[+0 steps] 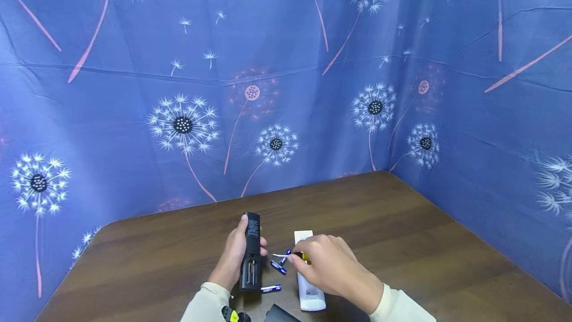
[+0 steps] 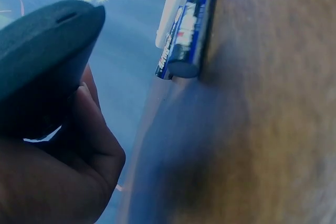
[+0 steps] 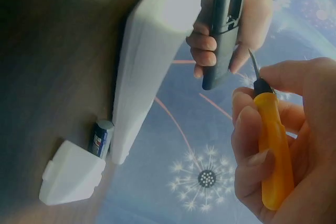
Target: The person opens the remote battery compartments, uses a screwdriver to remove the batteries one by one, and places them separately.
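Upright in my left hand [image 1: 232,257] is a black remote control [image 1: 252,242], its back turned up and its battery compartment uncovered. Metal contacts show inside the compartment. My right hand [image 1: 328,262] grips a screwdriver [image 3: 275,150] by its yellow handle, fingers curled around it. Its thin metal shaft points left toward the black remote, apart from it. Under the right hand lies a white remote control [image 1: 311,294], partly covered by that hand. Between the hands are several blue batteries [image 1: 278,267] on the table. In the left wrist view, two batteries [image 2: 191,30] lie close together.
A white cover piece [image 3: 73,174] lies by a battery [image 3: 101,139] in the right wrist view. A dark flat object [image 1: 279,314] sits at the brown table's [image 1: 424,252] near edge. Blue dandelion-print cloth [image 1: 286,88] hangs behind and to the right.
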The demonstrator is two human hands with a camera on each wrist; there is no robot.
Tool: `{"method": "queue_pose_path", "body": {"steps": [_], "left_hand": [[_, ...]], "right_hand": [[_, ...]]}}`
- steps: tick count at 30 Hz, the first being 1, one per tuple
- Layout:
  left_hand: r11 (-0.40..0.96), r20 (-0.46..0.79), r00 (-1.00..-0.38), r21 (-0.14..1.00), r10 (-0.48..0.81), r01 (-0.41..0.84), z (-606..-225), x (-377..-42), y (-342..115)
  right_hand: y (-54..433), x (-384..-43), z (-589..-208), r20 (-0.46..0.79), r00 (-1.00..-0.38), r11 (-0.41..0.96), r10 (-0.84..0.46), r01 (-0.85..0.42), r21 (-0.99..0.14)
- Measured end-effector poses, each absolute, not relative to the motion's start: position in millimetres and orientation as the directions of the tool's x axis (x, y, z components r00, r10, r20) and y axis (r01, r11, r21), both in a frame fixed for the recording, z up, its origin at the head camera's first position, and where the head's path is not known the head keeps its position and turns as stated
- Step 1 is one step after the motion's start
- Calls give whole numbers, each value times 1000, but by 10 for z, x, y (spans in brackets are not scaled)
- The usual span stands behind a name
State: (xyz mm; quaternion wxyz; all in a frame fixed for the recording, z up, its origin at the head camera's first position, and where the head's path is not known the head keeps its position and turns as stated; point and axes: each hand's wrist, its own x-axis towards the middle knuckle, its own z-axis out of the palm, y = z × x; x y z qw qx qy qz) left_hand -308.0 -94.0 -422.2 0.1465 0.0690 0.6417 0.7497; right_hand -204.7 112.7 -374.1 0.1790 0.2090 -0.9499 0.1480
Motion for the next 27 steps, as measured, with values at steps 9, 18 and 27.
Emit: {"method": "queue_pose_path", "body": {"steps": [9, 18, 27], "left_hand": [[-156, -96, -965, 978, 244, -137, -4216, -3047, -1277], [-172, -96, -955, 974, 280, -149, -4238, -3107, -1060], [-133, -79, -951, 983, 299, -124, -4219, -3109, -947]], "right_hand": [[919, -2172, -3719, 465, -817, 874, -340, -457, -166], [1110, -2147, -3647, 462, -865, 914, -197, -332, -233], [1365, -2204, -3528, 418, -904, 888, -91, -264, -377]]}}
